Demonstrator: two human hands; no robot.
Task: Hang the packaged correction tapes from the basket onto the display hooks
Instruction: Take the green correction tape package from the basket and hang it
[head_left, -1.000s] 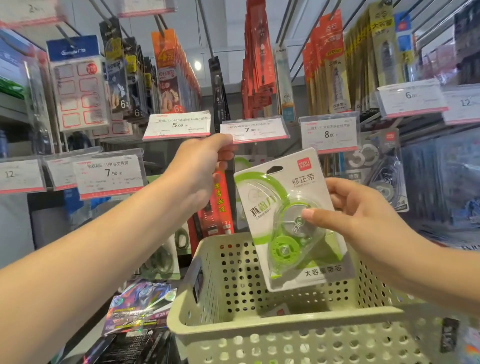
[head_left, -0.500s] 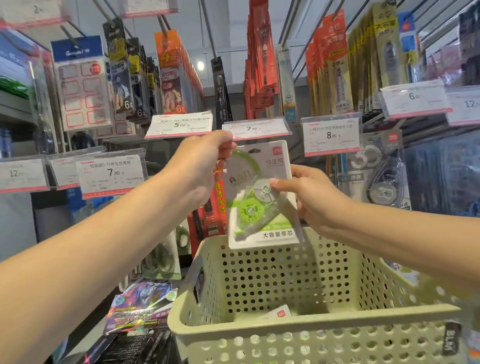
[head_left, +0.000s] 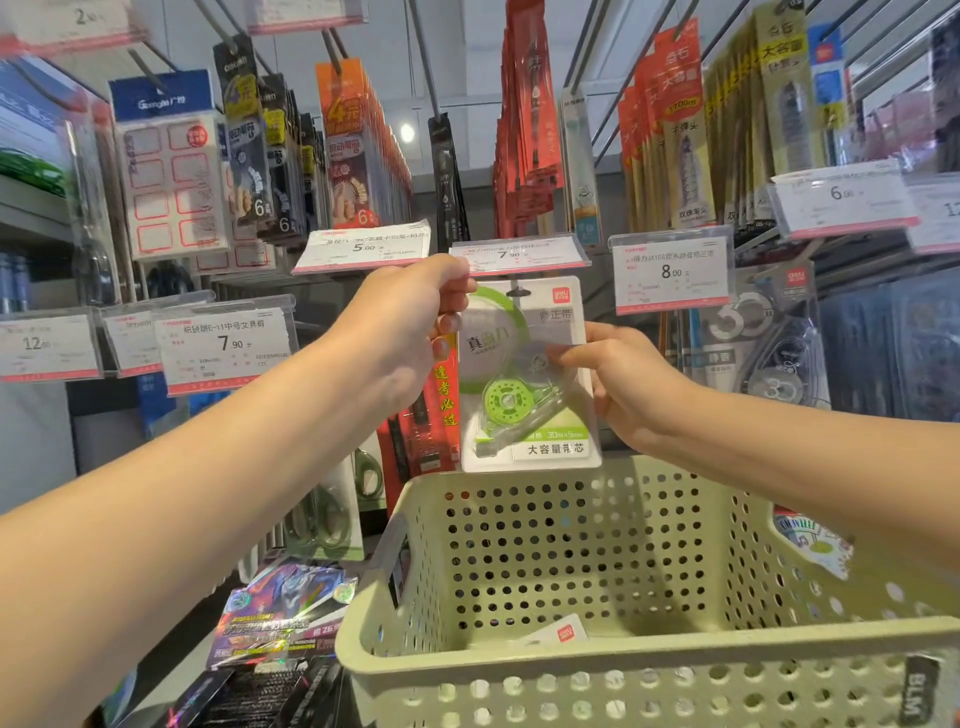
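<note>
A green-and-white packaged correction tape (head_left: 524, 374) hangs upright just under the 7.90 price tag (head_left: 514, 254), its hang hole at the display hook (head_left: 518, 292). My right hand (head_left: 623, 387) grips the pack's right edge, thumb across the front. My left hand (head_left: 410, 322) pinches the left end of the price tag, fingers curled beside the pack's top left corner. Below stands the pale green perforated basket (head_left: 571, 654), with the corner of another pack (head_left: 563, 635) showing at its bottom.
Rows of hooks carry hanging stationery packs and price tags all around: a red pack (head_left: 441, 410) left of the tape, grey correction tapes (head_left: 779, 353) under the 8.00 tag to the right, scissors (head_left: 317, 519) lower left. Shiny card packs (head_left: 280, 613) lie left of the basket.
My right hand lifted the pack out of the basket area and carried it up and left to the hook under the 7.90 tag. My left hand stayed on the tag.
</note>
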